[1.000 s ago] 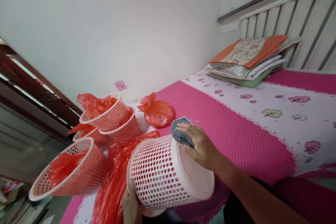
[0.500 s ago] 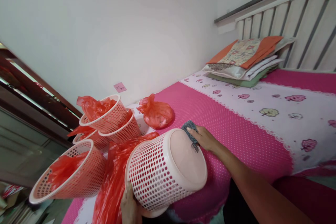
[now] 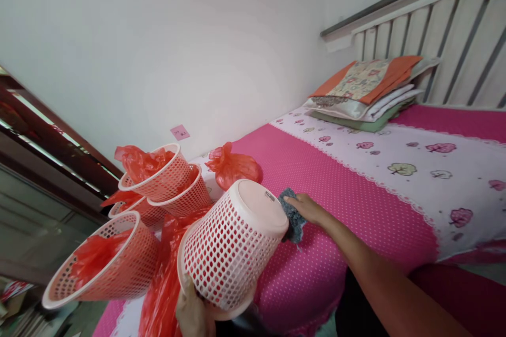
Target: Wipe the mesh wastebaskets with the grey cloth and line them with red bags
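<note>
A pale pink perforated plastic basket (image 3: 233, 245) is tipped over in front of me, its solid base facing up and to the right. My left hand (image 3: 192, 308) grips its rim at the lower left; some of those fingers are hidden by the basket. My right hand (image 3: 306, 209) is closed on a grey-blue cloth (image 3: 292, 221) beside the base's right edge; whether the cloth touches the basket I cannot tell. Red plastic bags (image 3: 164, 279) lie bunched left of the basket. Just behind it on the bed rests a tied red plastic bag (image 3: 239, 168).
Several pink baskets holding red bags stand at the left, one basket (image 3: 134, 268) nearest and another basket (image 3: 169, 174) stacked on others. Pink dotted bedding (image 3: 300, 168) spreads to the right. Folded bedding and a pillow (image 3: 363, 84) lie by the white headboard (image 3: 446, 47). A pink note (image 3: 180, 132) is on the wall.
The basket has tilted more upright and shifted slightly left, its base turned so the label sits higher. My right hand and cloth have moved from the base's upper face to its right edge.
</note>
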The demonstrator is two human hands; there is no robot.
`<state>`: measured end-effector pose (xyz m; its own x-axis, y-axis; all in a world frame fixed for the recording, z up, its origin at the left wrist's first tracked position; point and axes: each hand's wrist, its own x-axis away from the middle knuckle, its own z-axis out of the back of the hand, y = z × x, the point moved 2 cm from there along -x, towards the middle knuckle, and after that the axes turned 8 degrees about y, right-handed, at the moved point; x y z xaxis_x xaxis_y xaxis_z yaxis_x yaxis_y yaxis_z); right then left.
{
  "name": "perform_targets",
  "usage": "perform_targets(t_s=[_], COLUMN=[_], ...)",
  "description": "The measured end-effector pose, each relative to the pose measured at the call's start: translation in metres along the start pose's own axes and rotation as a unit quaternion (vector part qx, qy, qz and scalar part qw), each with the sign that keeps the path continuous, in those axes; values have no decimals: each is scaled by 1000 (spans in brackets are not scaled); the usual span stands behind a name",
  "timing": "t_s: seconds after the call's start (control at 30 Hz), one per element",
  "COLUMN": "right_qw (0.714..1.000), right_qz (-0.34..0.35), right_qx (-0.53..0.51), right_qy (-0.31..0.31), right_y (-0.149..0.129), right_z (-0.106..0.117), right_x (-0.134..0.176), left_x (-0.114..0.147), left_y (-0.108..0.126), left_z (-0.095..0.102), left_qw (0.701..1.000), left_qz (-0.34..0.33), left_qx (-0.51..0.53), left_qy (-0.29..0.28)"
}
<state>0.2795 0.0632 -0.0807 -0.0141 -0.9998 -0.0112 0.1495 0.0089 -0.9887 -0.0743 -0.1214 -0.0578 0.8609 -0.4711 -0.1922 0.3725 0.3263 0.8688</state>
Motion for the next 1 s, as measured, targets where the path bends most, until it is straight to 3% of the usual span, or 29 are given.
perform_targets(t_s=[0.1, 0.37, 0.53, 0.67, 0.83, 1.0], right_qw=[999, 994, 991, 988, 980, 975], right_qz=[-22, -54, -69, -77, -91, -102], right_qx=[-31, -91, -114, -129, -166, -182], right_qy=[-6, -21, -22, -25, -60, -74], right_y=[8, 13, 12, 11, 4, 3], right_z=[-7, -14, -18, -18, -19, -21], right_x=[-3, -2, 1, 2, 8, 10], left_x=[4, 13, 9, 9, 8, 10], left_y=[19, 49, 45, 43, 38, 26], left_z=[8, 17, 15, 13, 8, -1], left_qw=[997, 995, 995, 993, 992, 989], left_qz=[58, 17, 2, 11, -1, 3], left_qx=[31, 66, 36, 68, 74, 140], left_qy=[40, 75, 96, 93, 98, 54])
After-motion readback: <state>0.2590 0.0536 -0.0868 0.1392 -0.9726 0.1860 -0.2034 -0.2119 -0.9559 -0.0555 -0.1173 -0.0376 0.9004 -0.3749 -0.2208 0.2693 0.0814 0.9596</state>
